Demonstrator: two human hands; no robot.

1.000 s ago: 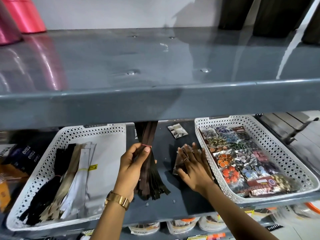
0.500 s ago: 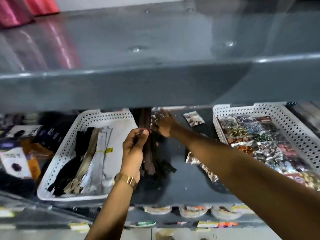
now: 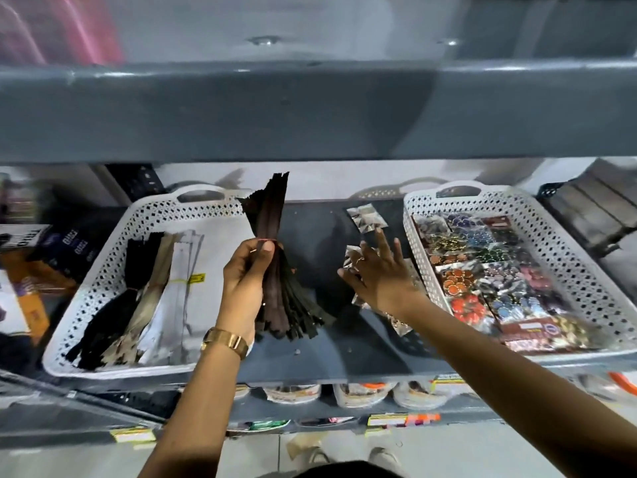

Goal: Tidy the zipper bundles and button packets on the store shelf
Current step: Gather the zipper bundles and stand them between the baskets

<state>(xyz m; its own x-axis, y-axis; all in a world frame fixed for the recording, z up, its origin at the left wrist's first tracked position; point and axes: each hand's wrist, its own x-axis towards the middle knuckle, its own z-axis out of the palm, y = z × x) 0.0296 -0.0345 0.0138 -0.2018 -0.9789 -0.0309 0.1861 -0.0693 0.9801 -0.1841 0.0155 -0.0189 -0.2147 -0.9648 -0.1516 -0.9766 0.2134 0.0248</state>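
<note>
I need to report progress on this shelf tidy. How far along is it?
Done: the left basket already holds zipper bundles, and the right basket is full of button packets. In hand: the left hand grips a dark zipper bundle. Left: loose packets still lie on the shelf by the open right hand.

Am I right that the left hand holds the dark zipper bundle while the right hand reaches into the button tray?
Not quite. The head view shows the left hand holding the zipper bundle, but the right hand is not in the button tray; it rests on loose packets on the bare shelf beside it.
</note>
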